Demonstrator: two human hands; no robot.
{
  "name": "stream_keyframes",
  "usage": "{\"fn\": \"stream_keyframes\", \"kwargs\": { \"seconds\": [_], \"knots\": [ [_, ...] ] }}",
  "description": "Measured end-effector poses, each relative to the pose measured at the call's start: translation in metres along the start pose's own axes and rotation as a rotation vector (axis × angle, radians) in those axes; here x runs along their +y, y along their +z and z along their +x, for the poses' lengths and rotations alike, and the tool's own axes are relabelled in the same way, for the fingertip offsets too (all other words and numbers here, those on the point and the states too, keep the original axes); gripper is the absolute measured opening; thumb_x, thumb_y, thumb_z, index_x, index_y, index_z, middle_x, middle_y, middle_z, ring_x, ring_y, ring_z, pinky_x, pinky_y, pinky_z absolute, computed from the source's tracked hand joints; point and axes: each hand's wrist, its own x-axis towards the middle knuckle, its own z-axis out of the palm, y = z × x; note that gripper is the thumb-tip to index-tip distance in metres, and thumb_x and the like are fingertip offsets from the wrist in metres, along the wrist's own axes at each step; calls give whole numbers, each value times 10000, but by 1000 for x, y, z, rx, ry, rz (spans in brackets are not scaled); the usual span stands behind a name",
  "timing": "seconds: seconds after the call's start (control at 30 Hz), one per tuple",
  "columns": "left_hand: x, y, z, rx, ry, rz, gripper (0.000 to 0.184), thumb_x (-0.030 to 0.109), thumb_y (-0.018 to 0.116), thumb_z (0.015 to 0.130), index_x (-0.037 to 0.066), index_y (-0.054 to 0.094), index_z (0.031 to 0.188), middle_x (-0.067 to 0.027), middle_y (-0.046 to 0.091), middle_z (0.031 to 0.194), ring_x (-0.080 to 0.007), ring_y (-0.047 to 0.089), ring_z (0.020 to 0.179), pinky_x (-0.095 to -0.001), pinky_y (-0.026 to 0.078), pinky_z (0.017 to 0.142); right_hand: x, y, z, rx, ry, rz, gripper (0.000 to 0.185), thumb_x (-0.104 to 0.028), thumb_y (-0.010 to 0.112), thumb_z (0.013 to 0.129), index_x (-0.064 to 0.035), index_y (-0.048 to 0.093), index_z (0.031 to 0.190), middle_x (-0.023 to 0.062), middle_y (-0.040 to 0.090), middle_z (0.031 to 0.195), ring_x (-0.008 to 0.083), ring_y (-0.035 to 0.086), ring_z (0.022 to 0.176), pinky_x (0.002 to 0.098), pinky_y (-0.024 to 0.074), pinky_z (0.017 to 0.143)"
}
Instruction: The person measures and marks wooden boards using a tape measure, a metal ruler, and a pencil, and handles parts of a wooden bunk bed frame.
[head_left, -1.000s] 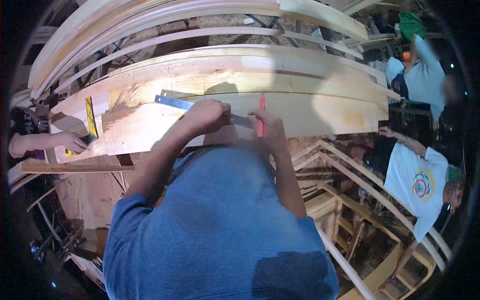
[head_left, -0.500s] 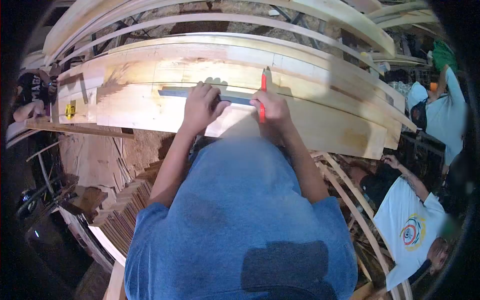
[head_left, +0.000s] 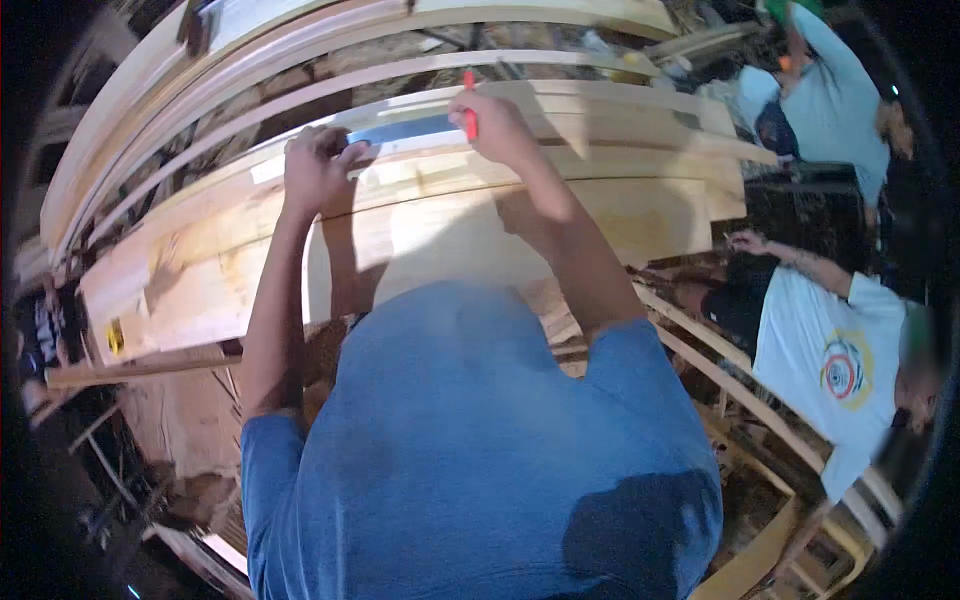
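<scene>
My left hand (head_left: pixel 318 170) is closed on the left end of a flat metal ruler (head_left: pixel 405 130), with its fingers curled over the end. The ruler lies along the far part of several long pale wooden boards (head_left: pixel 430 225). At its right end my right hand (head_left: pixel 494 124) grips a red pencil (head_left: pixel 471 122), which stands roughly upright in the view. Those fingers are at the ruler's end; whether they press on it I cannot tell. Shadows from both arms fall over the boards.
A small yellow tape measure (head_left: pixel 115 336) sits at the boards' left end. Beyond are long curved timbers (head_left: pixel 300 45). To the right are a person in a white shirt (head_left: pixel 825 360) and another in a pale shirt (head_left: pixel 835 115). Wooden rails (head_left: pixel 715 350) run at lower right.
Both hands have moved away from my body across the boards, carrying the ruler and pencil to the far boards. The view has shifted and tilted, so the boards appear lower at left.
</scene>
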Motion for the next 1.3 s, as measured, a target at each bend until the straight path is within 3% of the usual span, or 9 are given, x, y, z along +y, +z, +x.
{"fn": "stream_keyframes", "kwargs": {
  "seconds": [0.1, 0.2, 0.4, 0.67, 0.83, 1.0, 1.3],
  "knots": [
    [-3, 4, 12, -57, 45, -23, 368, 347, 778, 833, 7, 730, 965, -180, 683, 866, -357, 647, 817, -428, 516, 759, 15, -1, 13, -46, 54, -155, 91, -145, 671, 916, -60, 672, 947, 189, 685, 876, 375, 681, 863, 432, 523, 751],
    [-19, 19, 16, -38, 38, -91, 305, 291, 766, 843, 7, 726, 949, -192, 676, 843, -366, 641, 812, -440, 511, 751, 32, 6, 8, 85, -8, -79, 107, -100, 687, 850, -84, 663, 953, 176, 687, 822, 412, 673, 830, 481, 520, 720],
    [-19, 20, 32, -100, 161, 45, 212, 222, 720, 852, 11, 717, 867, -193, 673, 850, -375, 622, 818, -446, 505, 749, 43, 17, -1, 221, -35, -43, 98, -126, 707, 850, -88, 678, 935, 173, 688, 824, 403, 677, 839, 481, 525, 720],
    [-14, 20, 38, -29, 314, 33, 196, 197, 707, 854, 10, 730, 911, -187, 669, 842, -396, 621, 827, -458, 505, 761, 61, -4, 5, 103, -136, 8, 130, -174, 771, 828, -73, 695, 858, 152, 678, 789, 357, 653, 771, 448, 513, 709],
    [-26, 31, 31, -21, 314, 89, 274, 259, 735, 829, 39, 718, 991, -173, 655, 915, -385, 602, 894, -475, 476, 787, 57, -3, -1, 157, -108, -35, 130, -163, 773, 828, -75, 678, 823, 154, 674, 780, 367, 653, 782, 456, 510, 715],
    [-31, 32, 21, 71, 319, 232, 349, 388, 785, 797, 82, 721, 950, -100, 625, 863, -330, 613, 907, -456, 442, 799, 69, 3, -1, 173, -132, -30, 144, -202, 755, 851, -76, 687, 836, 160, 674, 804, 376, 650, 817, 470, 505, 731],
    [-45, 13, 18, 87, 223, 112, 415, 423, 816, 777, 22, 710, 800, -121, 633, 799, -348, 603, 803, -446, 477, 707, 65, -5, 0, 136, -94, 39, 122, -158, 767, 834, -54, 712, 864, 151, 674, 781, 335, 648, 777, 432, 502, 708]
  ]
}}
